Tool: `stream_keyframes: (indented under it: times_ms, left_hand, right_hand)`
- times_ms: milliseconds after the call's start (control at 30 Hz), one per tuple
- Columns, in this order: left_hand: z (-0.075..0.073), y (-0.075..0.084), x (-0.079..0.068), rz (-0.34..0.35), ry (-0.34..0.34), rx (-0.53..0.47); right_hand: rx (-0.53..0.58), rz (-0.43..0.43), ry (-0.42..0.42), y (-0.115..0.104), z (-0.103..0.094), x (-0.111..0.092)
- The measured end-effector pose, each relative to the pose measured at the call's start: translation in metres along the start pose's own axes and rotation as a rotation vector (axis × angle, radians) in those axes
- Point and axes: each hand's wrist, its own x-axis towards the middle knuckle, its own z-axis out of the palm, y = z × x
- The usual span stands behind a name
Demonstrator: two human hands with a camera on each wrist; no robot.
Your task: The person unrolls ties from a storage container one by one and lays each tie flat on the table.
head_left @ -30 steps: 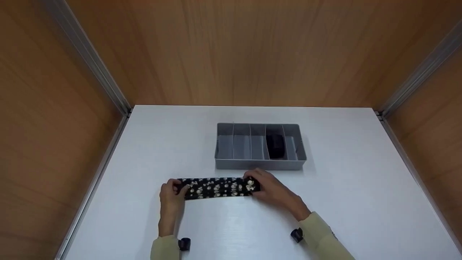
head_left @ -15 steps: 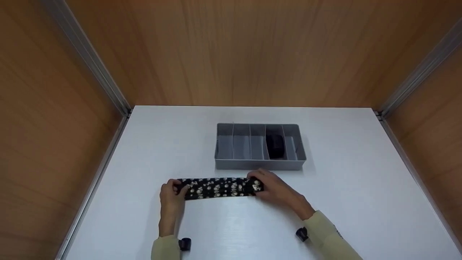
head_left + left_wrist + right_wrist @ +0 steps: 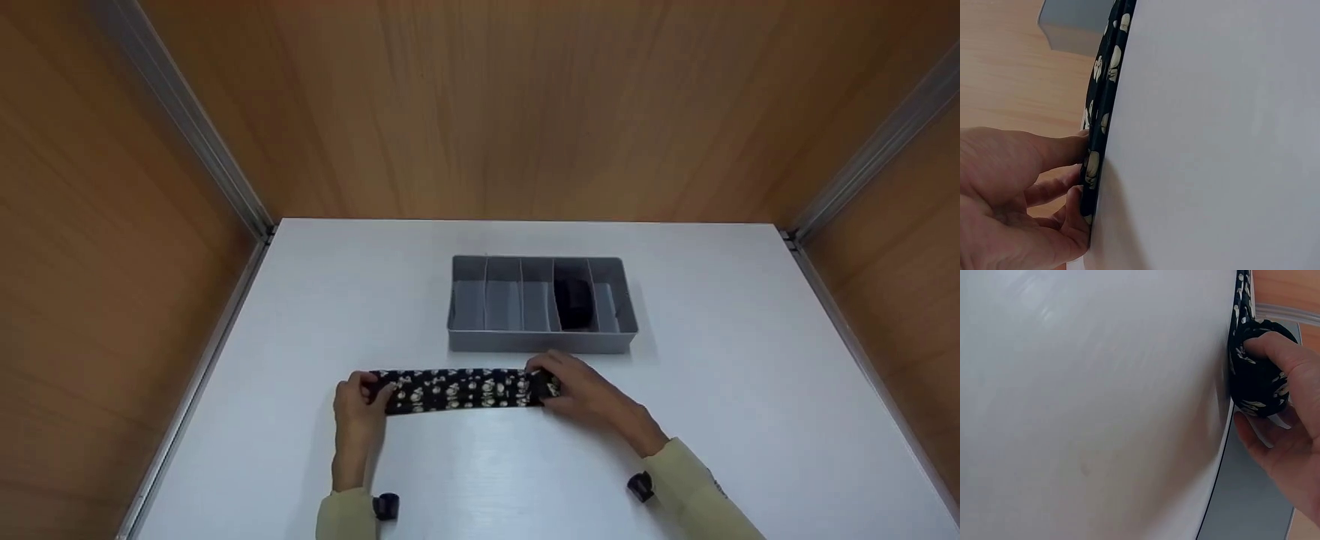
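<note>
On the white counter (image 3: 720, 322) lies a long strip of cloth (image 3: 457, 390), black with cream flowers, stretched between the two hands of a person almost from nine o'clock to three o'clock. At its nine o'clock end, the left hand (image 3: 356, 409) holds it; the fingers are narrow and pinch the end of the cloth between them, as the left wrist view also shows. At its three o'clock end, the cloth is wound into a thick roll (image 3: 1258, 382), and the right hand (image 3: 581, 382) holds this roll, with the fingers curled about it. From the middle of the cloth, a grey box (image 3: 540, 343) stands at about one o'clock, with its long side towards the person. The right hand is very near to the front wall of the box; if they touch, I cannot tell. The box has five narrow compartments in a row, and in the fourth, when counted from the nine o'clock side, sits a dark bundle (image 3: 574, 304), which is too dark for its details. Pale sleeves (image 3: 694, 480) cover both forearms, and a small black device (image 3: 386, 506) is beside each cuff. At twelve o'clock, behind the counter, rises a wooden wall (image 3: 480, 112).
</note>
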Motion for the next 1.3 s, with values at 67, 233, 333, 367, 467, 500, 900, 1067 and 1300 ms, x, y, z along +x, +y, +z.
stream_keyframes:
  times_ms: [67, 233, 333, 367, 467, 500, 900, 1067, 1300]
  left_hand:
    - [0.0, 0.0, 0.0, -0.003, -0.004, -0.005]
    - [0.001, 0.0, -0.001, -0.009, -0.014, -0.02]
    - [0.0, -0.001, -0.001, -0.003, -0.007, -0.02]
    - [-0.001, 0.0, -0.001, -0.001, -0.006, -0.019]
    - [-0.001, 0.0, -0.002, 0.004, -0.005, -0.02]
    - [0.0, 0.0, -0.002, 0.006, -0.005, -0.018]
    - [-0.006, 0.001, -0.002, 0.01, 0.006, -0.005]
    - [-0.006, 0.0, -0.002, 0.002, -0.004, -0.025]
    - [-0.004, -0.002, -0.001, -0.008, -0.008, -0.031]
  right_hand:
    - [-0.007, -0.001, 0.002, 0.001, -0.001, -0.002]
    - [-0.007, 0.008, 0.006, 0.003, -0.004, -0.006]
    - [-0.009, 0.002, 0.007, 0.004, -0.006, -0.009]
    - [-0.009, 0.001, 0.007, 0.005, -0.006, -0.009]
    - [0.003, -0.004, 0.012, 0.005, -0.008, -0.011]
    - [0.005, -0.003, 0.015, 0.006, -0.008, -0.012]
    - [0.027, -0.007, 0.016, 0.007, -0.007, -0.013]
    - [0.033, -0.012, 0.027, 0.009, -0.01, -0.015]
    - [0.038, 0.016, 0.013, 0.01, -0.017, -0.019]
